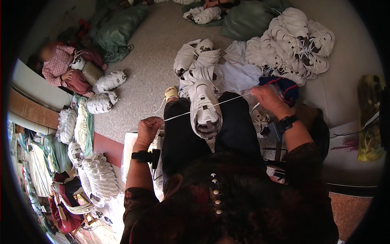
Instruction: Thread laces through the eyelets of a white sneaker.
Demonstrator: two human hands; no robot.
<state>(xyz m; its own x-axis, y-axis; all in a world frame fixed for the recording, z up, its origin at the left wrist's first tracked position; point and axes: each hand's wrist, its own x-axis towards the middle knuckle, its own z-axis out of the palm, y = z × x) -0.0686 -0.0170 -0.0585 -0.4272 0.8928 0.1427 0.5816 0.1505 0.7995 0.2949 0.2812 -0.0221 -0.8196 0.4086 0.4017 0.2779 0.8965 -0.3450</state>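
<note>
A white sneaker (202,93) with a dark patch at its heel rests between my thighs, heel toward me. Stretched taut across its upper part is a white shoelace (177,116), running up from left to right. My left hand (149,127) is closed on the lace to the left of the shoe, and a loose end hangs beyond it. Higher, on the right, my right hand (266,97) pinches the lace's other side. Further white sneakers (189,61) lie just past the one on my lap.
A big heap of white sneakers (290,44) stands at the far right, beside white cloth (241,75). Green sacks (122,32) lie at the back. On the left, a seated person (61,67) handles a shoe. Stacked white shoes (99,177) line the lower left.
</note>
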